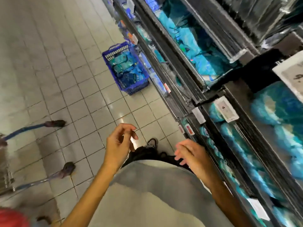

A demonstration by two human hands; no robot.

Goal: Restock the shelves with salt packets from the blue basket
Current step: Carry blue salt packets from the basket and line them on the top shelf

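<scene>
Both hands are hanging in front of the person's light shirt (147,194), low in the head view, neither one holding anything. Left hand (118,143) is sitting with fingers loosely curled, thumb and forefinger tips close together, nothing between them. Right hand (190,154) is showing its back with fingers relaxed and slightly spread, just beside the shelf edge. Below the hands a dark shoe (152,143) is showing on the tiled floor (49,63). Shelves (193,89) are running diagonally along the right side, lower tiers already packed with blue and white salt packets (270,115); frame is motion-blurred so print on them is unreadable. White price tags (227,109) are clipped along the shelf rails. Blue basket (131,89) is sitting on the floor well ahead of the person, right up against the base of the shelves, and is holding more blue and teal packets (124,68) stacked inside. At left edge part of a trolley frame (9,181) with wheels (68,167) is standing on the tiles, well apart from the basket. Something red (11,218) is blurring in the bottom left corner, can't tell what it is.
</scene>
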